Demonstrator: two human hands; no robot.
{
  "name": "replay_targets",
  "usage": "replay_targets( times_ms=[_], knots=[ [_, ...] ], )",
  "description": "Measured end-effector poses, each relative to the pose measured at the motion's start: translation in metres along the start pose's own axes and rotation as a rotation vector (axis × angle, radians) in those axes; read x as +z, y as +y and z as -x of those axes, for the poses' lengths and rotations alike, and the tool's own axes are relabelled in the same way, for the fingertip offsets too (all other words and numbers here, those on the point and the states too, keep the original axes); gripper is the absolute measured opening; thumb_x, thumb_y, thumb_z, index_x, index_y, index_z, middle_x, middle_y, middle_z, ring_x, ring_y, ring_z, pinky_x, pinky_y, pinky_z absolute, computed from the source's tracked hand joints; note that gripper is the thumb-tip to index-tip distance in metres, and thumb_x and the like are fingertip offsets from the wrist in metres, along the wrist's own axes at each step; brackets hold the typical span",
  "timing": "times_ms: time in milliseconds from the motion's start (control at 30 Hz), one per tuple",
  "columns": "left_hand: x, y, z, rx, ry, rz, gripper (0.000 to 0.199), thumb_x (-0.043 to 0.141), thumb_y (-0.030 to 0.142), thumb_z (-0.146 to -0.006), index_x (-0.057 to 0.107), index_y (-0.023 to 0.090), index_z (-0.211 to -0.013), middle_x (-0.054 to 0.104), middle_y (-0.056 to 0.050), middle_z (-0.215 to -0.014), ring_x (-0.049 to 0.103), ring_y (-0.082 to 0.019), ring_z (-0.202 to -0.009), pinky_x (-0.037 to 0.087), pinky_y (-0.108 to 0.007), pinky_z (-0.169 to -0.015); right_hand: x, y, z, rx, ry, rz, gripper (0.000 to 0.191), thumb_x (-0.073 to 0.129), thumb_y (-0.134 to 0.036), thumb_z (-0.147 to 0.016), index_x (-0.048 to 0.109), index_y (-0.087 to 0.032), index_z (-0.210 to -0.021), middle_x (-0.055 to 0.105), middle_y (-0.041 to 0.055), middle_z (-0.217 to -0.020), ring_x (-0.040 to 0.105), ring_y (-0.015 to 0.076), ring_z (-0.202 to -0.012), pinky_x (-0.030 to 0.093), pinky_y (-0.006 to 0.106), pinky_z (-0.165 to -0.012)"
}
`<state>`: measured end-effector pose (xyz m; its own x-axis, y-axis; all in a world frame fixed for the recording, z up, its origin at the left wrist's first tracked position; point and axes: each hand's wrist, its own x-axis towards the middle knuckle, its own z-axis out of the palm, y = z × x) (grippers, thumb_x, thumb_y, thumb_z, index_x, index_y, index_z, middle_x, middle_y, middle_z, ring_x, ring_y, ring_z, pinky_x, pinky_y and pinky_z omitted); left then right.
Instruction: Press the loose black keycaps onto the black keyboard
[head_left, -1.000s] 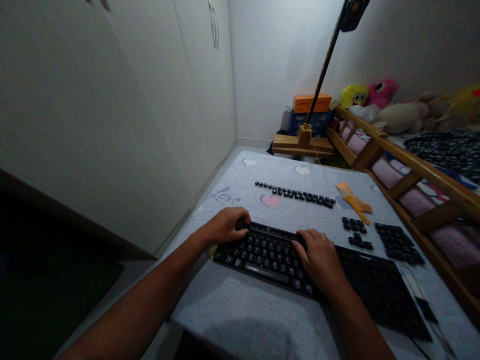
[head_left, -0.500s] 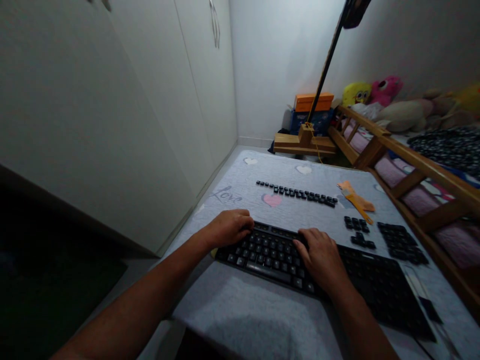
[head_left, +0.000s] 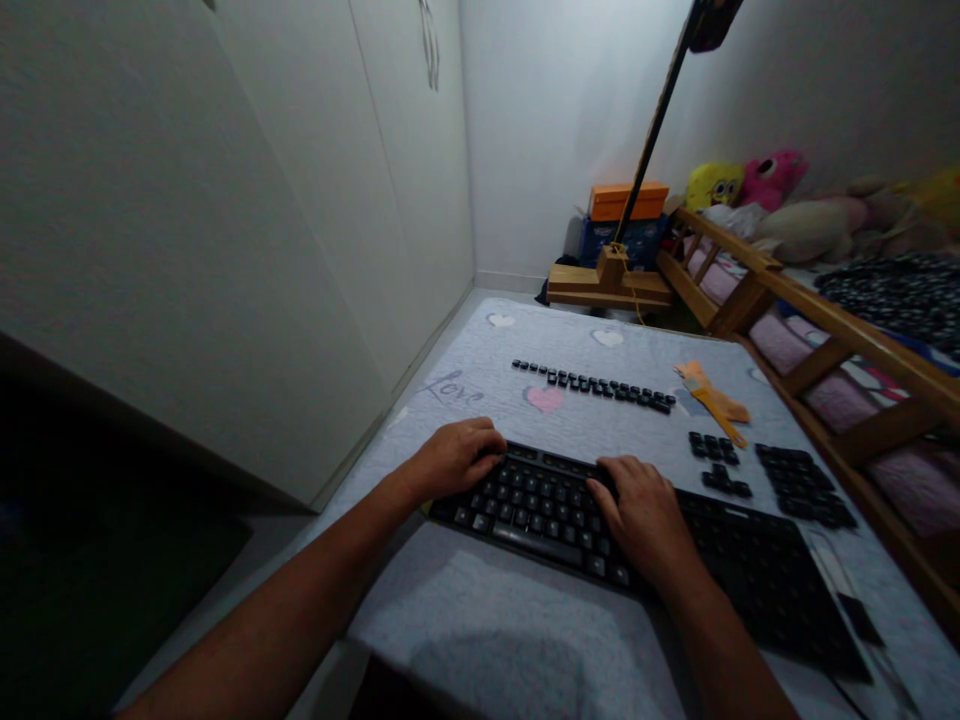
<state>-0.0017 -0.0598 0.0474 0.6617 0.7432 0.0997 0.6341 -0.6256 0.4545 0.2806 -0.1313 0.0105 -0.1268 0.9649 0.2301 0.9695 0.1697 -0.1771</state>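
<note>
A black computer keyboard (head_left: 536, 535) lies across the bed-like surface. Its left section has keycaps on it, while the right section shows bare key sockets. My left hand (head_left: 466, 455) is closed at the keyboard's upper left corner, fingers curled down and thumb close to them; anything small under the fingertips is hidden. My right hand (head_left: 641, 505) lies across the middle of the keyboard, its fingers bent over the back edge and its thumb on the near side. Loose keycaps (head_left: 592, 385) stand in two rows behind the keyboard.
More keycap groups (head_left: 806, 485) lie at the right, near an orange-handled brush (head_left: 716, 408) on an orange cloth (head_left: 739, 410). A wooden rail (head_left: 817, 325) borders the right side, a white wardrobe (head_left: 337, 200) the left. Beyond stands a pole on a wooden base (head_left: 577, 285).
Both hands stay on the keyboard in nearly the same places. The left fingers shift very slightly; the keyboard and loose keycaps stay put.
</note>
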Motion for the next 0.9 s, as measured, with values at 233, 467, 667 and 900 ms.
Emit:
replay_targets(
  times_ms=[233,467,667,900],
  knots=[
    [0.006,-0.004,0.003,0.023,0.064,0.043,0.015,0.055,0.021,-0.086,0.065,0.018,-0.095,0.062,-0.004,-0.092,0.060,-0.015,-0.086,0.047,-0.027,-0.079,-0.001,-0.001,0.000,0.010,-0.008,-0.006,0.028,0.048,-0.037,-0.093,0.062,-0.019,-0.110,0.065,0.0090,-0.105,0.056,0.0250,-0.098,0.040,0.037,-0.086],
    [0.010,-0.006,0.004,0.026,0.100,0.049,0.012,0.059,0.021,-0.084,0.066,0.018,-0.094,0.062,-0.003,-0.089,0.059,-0.016,-0.085,0.047,-0.027,-0.077,-0.002,-0.002,0.000,-0.001,0.003,0.008,0.027,0.049,-0.035,-0.093,0.063,-0.019,-0.109,0.065,0.0096,-0.104,0.057,0.0253,-0.097,0.041,0.038,-0.085],
    [0.012,-0.009,0.004,0.044,0.124,0.050,0.010,0.056,0.019,-0.086,0.065,0.018,-0.088,0.061,-0.003,-0.088,0.059,-0.015,-0.087,0.047,-0.027,-0.079,-0.001,-0.002,0.000,0.007,-0.016,0.000,0.028,0.048,-0.036,-0.094,0.062,-0.018,-0.110,0.065,0.0094,-0.105,0.057,0.0258,-0.098,0.041,0.039,-0.087],
    [0.015,-0.010,0.004,0.059,0.145,0.055,0.013,0.054,0.020,-0.088,0.066,0.019,-0.090,0.062,-0.004,-0.092,0.059,-0.015,-0.089,0.048,-0.027,-0.080,-0.003,-0.003,0.000,0.006,-0.008,0.003,0.026,0.049,-0.035,-0.093,0.062,-0.019,-0.110,0.065,0.0094,-0.106,0.057,0.0256,-0.097,0.041,0.039,-0.087]
  ],
)
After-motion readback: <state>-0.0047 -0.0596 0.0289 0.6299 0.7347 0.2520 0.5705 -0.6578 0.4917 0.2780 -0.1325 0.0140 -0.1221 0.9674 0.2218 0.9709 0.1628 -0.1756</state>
